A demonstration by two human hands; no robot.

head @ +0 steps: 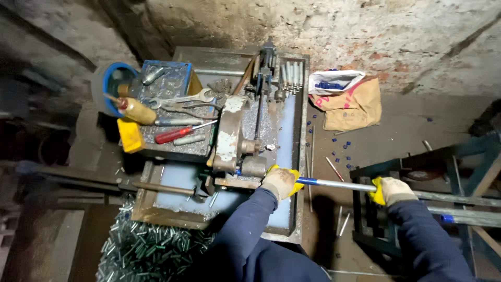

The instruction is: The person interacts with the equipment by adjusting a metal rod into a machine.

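While the cutting machine [229,138] fills the middle of the scene inside its long metal tray [289,156], milky liquid pools along the tray floor, and both gloved hands are on 1 long metal rod [336,184] that runs from the rack [417,172] on the right across to the machine. Far right on the ground sits a brown sack [352,107] with a white bag of blue caps [334,82] on top. Near left, a heap of short cut metal pieces [146,248] glints on the floor. Far left on the machine's top lies a tool tray [172,112] with a red-handled screwdriver [175,134] and a spanner [182,99]. Now the hands: left hand [280,181] has its fingers wrapped fully round the rod just beside the machine, and right hand [391,190] is clenched round the same rod further right, over the rack. The rod's blue-marked stretch [307,180] shows just right of the left hand.
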